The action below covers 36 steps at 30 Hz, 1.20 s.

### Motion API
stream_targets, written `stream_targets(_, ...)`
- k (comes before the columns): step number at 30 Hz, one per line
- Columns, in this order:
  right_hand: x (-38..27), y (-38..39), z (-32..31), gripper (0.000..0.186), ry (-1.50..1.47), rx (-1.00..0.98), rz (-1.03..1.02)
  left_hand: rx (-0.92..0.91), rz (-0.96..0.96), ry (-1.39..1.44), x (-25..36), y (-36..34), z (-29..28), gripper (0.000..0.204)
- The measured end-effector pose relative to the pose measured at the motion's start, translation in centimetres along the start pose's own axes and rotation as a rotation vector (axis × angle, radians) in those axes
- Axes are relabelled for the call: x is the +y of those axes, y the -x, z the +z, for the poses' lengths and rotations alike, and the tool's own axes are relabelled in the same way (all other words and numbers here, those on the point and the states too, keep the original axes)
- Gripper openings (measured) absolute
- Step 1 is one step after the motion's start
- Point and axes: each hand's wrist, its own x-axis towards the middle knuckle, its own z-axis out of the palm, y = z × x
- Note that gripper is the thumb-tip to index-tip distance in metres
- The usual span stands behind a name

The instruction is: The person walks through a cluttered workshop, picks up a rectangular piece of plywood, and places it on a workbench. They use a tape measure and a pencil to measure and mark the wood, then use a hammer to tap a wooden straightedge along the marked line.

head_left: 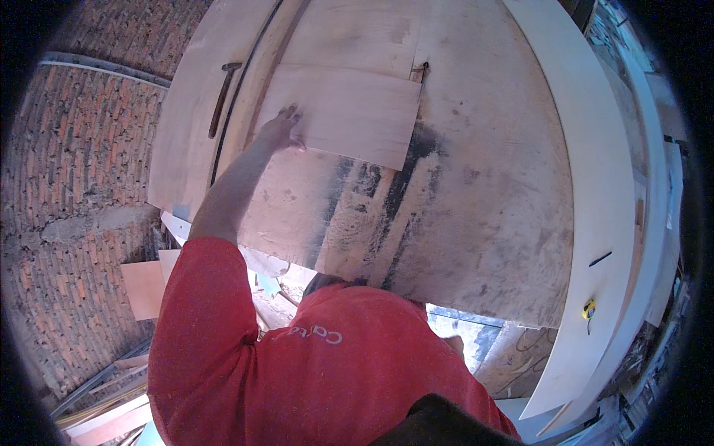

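- The small plywood panel [346, 115] lay flat on the large worn plywood sheet [476, 215], toward the far-left part of that sheet, with its right edge near a dark stained band.
- The left hand [281, 130] rested at the panel's near-left corner, fingers spread and pressed onto the wood; whether a finger curled under the edge could not be told.
- The left arm extended from a red sleeve [201, 297] at the near side up to that corner.
- The right hand [454, 345] showed only as a small patch at the near edge of the large sheet, beside the red shirt; its fingers were hidden, so its state could not be told.
- A hammer [222, 97] lay on a pale board [182, 141] to the left of the panel, well apart from the left hand.
- A long white board [602, 223] ran along the right side of the large sheet.
- A small yellow tape measure [588, 308] sat near the right board's near end.
- A red brick wall [74, 186] filled the left side of the scene.
- Loose board offcuts [141, 286] lay at the foot of the wall, near left.
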Motion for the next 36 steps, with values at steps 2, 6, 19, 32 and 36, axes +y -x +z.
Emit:
stream_targets(2, -6.0, 0.0, 0.6, 0.036, 0.028, -0.06, 0.045, -0.027, -0.038, 0.006, -0.3, 1.3, 0.4, 0.116)
stream_targets(6, -13.5, 1.3, 1.6, 0.033, 0.522, -0.208, -0.368, -0.034, -0.042, 0.029, -0.9, 1.3, 1.0, 0.114)
stream_targets(19, -43.5, 15.8, 1.2, 0.024, 0.555, 0.06, -0.972, 0.019, -0.141, 0.205, 0.7, 1.8, -0.4, 0.103)
stream_targets(32, -74.5, 4.2, -1.7, 0.039, 0.266, 0.649, -1.305, 0.096, -0.118, 0.244, -0.8, 2.2, 1.1, 0.1)
stream_targets(36, -80.5, 1.5, -5.1, 0.064, 0.511, 0.705, -1.145, 0.05, -0.124, 0.201, -0.4, 1.5, 1.6, 0.102)
